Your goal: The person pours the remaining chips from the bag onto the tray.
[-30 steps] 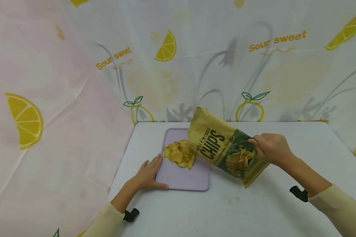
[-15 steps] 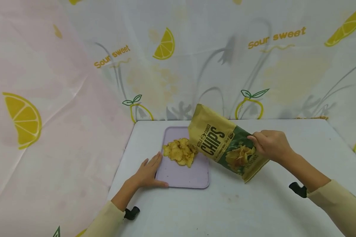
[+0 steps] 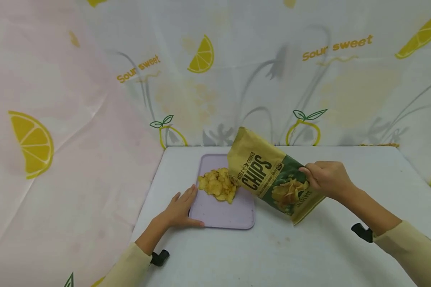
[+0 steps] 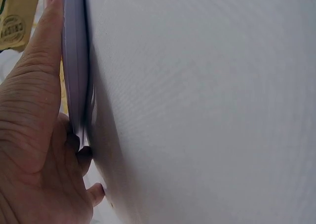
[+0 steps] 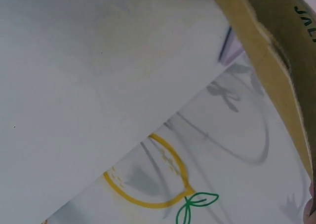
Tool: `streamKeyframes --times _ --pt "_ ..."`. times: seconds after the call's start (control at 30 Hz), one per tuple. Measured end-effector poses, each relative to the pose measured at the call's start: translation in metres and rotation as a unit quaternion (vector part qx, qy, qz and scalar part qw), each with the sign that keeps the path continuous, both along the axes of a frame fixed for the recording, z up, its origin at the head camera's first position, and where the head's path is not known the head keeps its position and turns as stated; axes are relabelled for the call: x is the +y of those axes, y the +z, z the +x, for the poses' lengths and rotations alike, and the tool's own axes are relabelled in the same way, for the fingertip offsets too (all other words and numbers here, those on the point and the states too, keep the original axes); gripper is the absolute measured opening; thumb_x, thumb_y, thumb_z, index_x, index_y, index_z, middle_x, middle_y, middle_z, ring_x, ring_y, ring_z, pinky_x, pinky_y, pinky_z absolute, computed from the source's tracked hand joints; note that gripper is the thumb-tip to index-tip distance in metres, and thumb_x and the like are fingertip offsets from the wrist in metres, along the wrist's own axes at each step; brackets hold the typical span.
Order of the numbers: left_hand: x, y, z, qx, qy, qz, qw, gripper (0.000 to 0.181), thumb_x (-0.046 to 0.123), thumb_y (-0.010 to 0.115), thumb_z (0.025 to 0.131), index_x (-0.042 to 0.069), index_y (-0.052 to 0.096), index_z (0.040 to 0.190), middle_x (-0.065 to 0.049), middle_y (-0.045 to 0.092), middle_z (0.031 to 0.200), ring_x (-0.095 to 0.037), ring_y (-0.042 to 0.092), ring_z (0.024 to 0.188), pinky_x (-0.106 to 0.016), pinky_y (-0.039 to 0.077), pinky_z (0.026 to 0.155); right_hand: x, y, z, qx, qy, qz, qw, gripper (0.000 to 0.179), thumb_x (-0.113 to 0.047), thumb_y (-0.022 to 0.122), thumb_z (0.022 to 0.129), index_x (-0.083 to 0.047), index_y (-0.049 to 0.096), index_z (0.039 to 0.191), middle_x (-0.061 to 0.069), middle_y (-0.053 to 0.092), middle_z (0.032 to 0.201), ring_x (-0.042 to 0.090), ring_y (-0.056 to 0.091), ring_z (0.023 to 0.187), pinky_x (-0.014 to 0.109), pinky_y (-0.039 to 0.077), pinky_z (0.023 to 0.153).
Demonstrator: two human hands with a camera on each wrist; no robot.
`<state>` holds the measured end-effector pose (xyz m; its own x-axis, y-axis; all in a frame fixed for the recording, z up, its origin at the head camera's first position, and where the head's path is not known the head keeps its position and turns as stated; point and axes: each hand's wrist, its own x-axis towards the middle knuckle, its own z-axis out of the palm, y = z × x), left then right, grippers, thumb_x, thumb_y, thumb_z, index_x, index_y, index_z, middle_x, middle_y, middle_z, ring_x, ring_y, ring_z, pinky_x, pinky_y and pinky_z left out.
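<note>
A purple rectangular tray [image 3: 224,217] lies on the table with a heap of potato chips [image 3: 217,184] in its left half. My left hand [image 3: 179,209] rests against the tray's near left corner, fingers straight along the side and thumb along the front edge. The left wrist view shows that thumb [image 4: 42,51] lying along the tray's outer wall [image 4: 75,61]. My right hand [image 3: 327,178] grips a green and tan chip bag [image 3: 260,173] near its bottom end. Tilted, the bag reaches left over the tray, its top end close by the heap. Its mouth is hidden.
The white table [image 3: 283,259] ends at a printed lemon curtain [image 3: 237,79] behind, and a pink curtain [image 3: 75,179] hangs at the left. Small crumbs dot the tray. A black wrist camera [image 3: 160,258] sits on the left wrist, another [image 3: 362,232] on the right.
The bag shifts only slightly in my right hand, and its tilt stays nearly the same. My left hand keeps its place at the tray; the heap of chips looks about the same.
</note>
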<state>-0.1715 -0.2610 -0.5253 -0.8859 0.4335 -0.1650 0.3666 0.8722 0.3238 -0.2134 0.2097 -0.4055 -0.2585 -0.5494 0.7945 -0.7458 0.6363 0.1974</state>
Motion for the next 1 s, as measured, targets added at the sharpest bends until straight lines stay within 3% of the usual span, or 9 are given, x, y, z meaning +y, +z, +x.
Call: streamKeyframes --times 0.13,0.3,0.5,0.67,1.0 --pt "0.001 -0.001 0.0 0.0 0.002 0.002 1.0 0.133 0.074 0.073 0.07 0.0 0.006 0.158 -0.016 0.007 0.166 -0.032 0.014 0.153 -0.063 0.01 0.119 0.002 0.004 0.0 0.014 0.005 0.005 0.9999 0.056 -0.04 0.034 0.108 -0.015 0.035 0.058 -0.011 0.022 0.046 -0.003 0.01 0.046 0.016 0.01 0.039" --pt "0.001 -0.002 0.0 0.009 -0.007 -0.002 0.9999 0.132 0.076 0.07 0.071 0.0 0.006 0.158 -0.016 0.007 0.166 -0.032 0.015 0.153 -0.063 0.013 0.119 0.004 0.013 -0.002 0.043 0.012 -0.052 0.9976 0.056 -0.04 0.039 0.107 -0.014 0.034 0.057 -0.009 0.022 0.046 0.004 0.015 0.038 0.022 0.011 0.036" --pt "0.002 0.001 -0.002 0.002 -0.002 0.006 1.0 0.133 0.074 0.072 0.07 0.0 0.006 0.158 -0.016 0.006 0.166 -0.031 0.014 0.154 -0.062 0.011 0.119 0.001 0.011 -0.001 0.027 0.017 -0.002 0.9995 0.056 -0.04 0.035 0.108 -0.015 0.034 0.058 -0.012 0.021 0.048 -0.002 0.013 0.044 0.018 0.013 0.038" --pt "0.002 -0.001 -0.005 0.015 -0.008 -0.007 0.9998 0.133 0.077 0.069 0.07 0.001 0.006 0.158 -0.015 0.007 0.166 -0.03 0.014 0.154 -0.061 0.012 0.12 0.001 0.007 0.001 0.033 0.012 -0.017 0.9993 0.056 -0.039 0.037 0.107 -0.015 0.033 0.058 -0.012 0.018 0.05 0.002 0.013 0.042 0.019 0.011 0.038" --pt "-0.003 -0.006 -0.001 0.014 -0.003 -0.001 0.9999 0.134 0.079 0.068 0.068 0.001 0.007 0.158 -0.015 0.007 0.166 -0.03 0.015 0.154 -0.061 0.012 0.12 -0.003 0.003 0.0 0.035 0.012 -0.02 0.9991 0.055 -0.039 0.038 0.107 -0.014 0.035 0.058 -0.012 0.021 0.048 -0.001 0.014 0.044 0.019 0.013 0.037"
